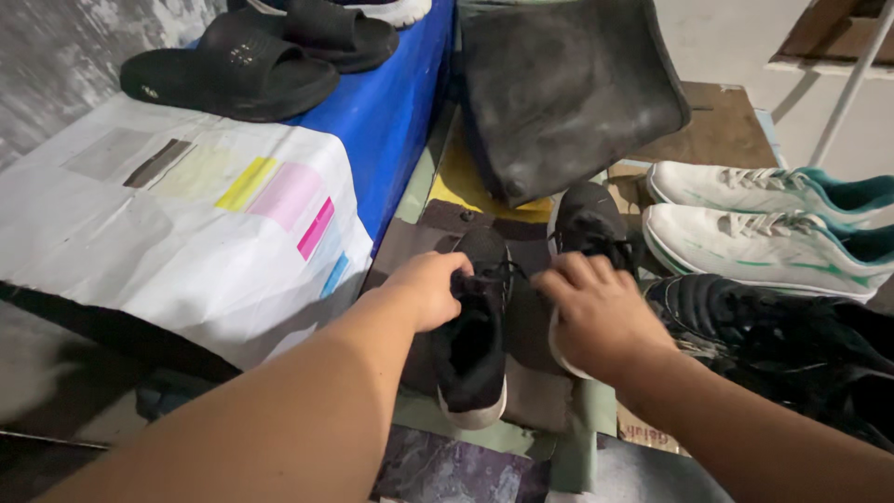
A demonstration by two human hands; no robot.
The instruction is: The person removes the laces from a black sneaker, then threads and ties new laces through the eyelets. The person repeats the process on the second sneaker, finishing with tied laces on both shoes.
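- A black shoe (472, 349) with a white sole lies on the floor mats, toe pointing away.
- The left hand (430, 289) pinches its laces, fingers closed on them.
- The right hand (596, 317) lies curled over a second black shoe (589, 224) (grip unclear).
- White sneakers (754, 219) sit to the right, black sandals (233, 70) on a blue box (391, 112).

Wall: a rough, mottled grey wall (56, 56) rose at my upper left.
Bench: a blue box (396, 102) stood beside it, partly draped with white printed paper (140, 233) bearing colour bars.
Floor: patchwork scraps of card and a brown board (722, 130) covered the ground before me.
Light: dim overall, brighter on pale floor (717, 37) at upper right.
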